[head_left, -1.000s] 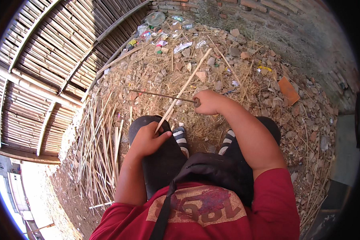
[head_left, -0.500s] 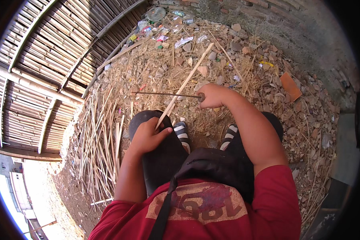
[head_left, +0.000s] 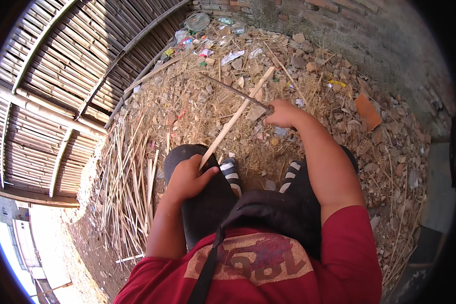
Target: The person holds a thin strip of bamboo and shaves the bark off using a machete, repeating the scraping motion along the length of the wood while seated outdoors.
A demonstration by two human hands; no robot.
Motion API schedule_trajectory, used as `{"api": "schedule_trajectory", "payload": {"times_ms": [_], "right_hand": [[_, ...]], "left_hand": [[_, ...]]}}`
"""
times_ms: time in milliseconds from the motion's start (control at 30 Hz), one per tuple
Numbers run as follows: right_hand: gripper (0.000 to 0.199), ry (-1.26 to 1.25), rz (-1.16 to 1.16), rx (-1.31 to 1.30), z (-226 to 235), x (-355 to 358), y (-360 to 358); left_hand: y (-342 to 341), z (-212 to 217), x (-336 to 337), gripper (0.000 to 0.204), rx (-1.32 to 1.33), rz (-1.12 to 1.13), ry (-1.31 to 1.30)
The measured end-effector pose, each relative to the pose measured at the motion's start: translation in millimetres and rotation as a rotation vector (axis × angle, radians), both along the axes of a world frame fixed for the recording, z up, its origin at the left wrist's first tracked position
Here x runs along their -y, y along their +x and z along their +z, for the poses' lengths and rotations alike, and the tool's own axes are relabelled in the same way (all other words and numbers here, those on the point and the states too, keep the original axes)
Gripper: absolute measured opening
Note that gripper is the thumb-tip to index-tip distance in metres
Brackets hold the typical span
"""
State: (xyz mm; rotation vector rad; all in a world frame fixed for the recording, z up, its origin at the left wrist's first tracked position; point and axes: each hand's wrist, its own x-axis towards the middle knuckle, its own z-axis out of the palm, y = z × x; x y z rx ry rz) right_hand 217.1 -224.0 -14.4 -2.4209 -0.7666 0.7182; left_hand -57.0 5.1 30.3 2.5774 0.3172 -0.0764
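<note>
My left hand (head_left: 189, 178) is closed around the lower end of a pale split bamboo strip (head_left: 229, 127), resting by my left knee. From there the strip slants up and away to the right. In my right hand (head_left: 286, 114) is the handle end of a long knife (head_left: 234, 90), its narrow dark blade pointing far left. The blade crosses the strip in its upper half; whether they touch, I cannot tell. Most of the knife's handle is hidden by my fingers.
Many long bamboo strips (head_left: 124, 187) lie in a pile left of my legs. A bamboo slat wall (head_left: 61, 91) stands at the left, a brick wall (head_left: 359, 40) at the far right. Rubble, straw, litter and an orange tile piece (head_left: 368, 112) cover the ground.
My right hand has moved slightly right and toward the far side. The knife has swung from nearly level to slanting, its tip now farther away. The strip's far end has dipped slightly nearer and right.
</note>
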Motion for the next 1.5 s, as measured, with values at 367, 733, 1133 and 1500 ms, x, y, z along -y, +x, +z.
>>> {"api": "schedule_trajectory", "payload": {"times_ms": [367, 733, 1133, 1500], "right_hand": [[0.061, -0.040, 0.240, 0.045, 10, -12, -21], [0.049, -0.026, 0.352, 0.116, 28, -28, -46], [0.037, -0.034, 0.306, 0.141, 35, -26, -42], [0.037, 0.124, 0.033, 0.212, 12, -5, -19]], "left_hand": [[-2, 5, 1, 0.043, -0.028, 0.026, -0.057], [0, 5, 1, 0.044, -0.025, 0.082, -0.076], [-2, 4, 4, 0.041, 0.006, 0.083, -0.034], [-1, 3, 4, 0.041, 0.049, 0.081, -0.035]]}}
